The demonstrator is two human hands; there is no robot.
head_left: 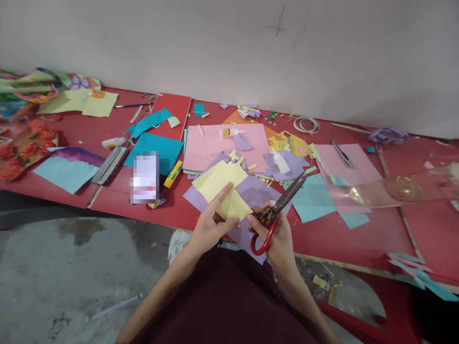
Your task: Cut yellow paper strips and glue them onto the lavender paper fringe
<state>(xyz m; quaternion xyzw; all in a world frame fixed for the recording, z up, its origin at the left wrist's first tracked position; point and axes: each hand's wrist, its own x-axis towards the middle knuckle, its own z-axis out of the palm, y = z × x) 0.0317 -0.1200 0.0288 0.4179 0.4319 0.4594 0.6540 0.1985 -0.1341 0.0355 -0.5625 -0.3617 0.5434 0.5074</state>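
In the head view, nearest the camera at the bottom centre, is the person's dark shirt [229,296], with a forearm reaching up on either side of it. The left hand [210,227] holds the yellow paper [234,200] in the centre of the frame, fingers spread along its near edge. The right hand [279,236], right of centre, is closed around the red-handled scissors [289,195], its thumb tip at the paper's lower-right corner; whether they touch is hard to tell.

The yellow paper lies to the left of the right hand, its length running from upper left to lower right. The scissors run crosswise to that, handles toward the lower left, blades close together and pointing to the upper right, away from the paper. The left hand is nearer the paper's middle, the right its corner. Beneath both, a purple sheet [263,191] lies on the red table [179,210].
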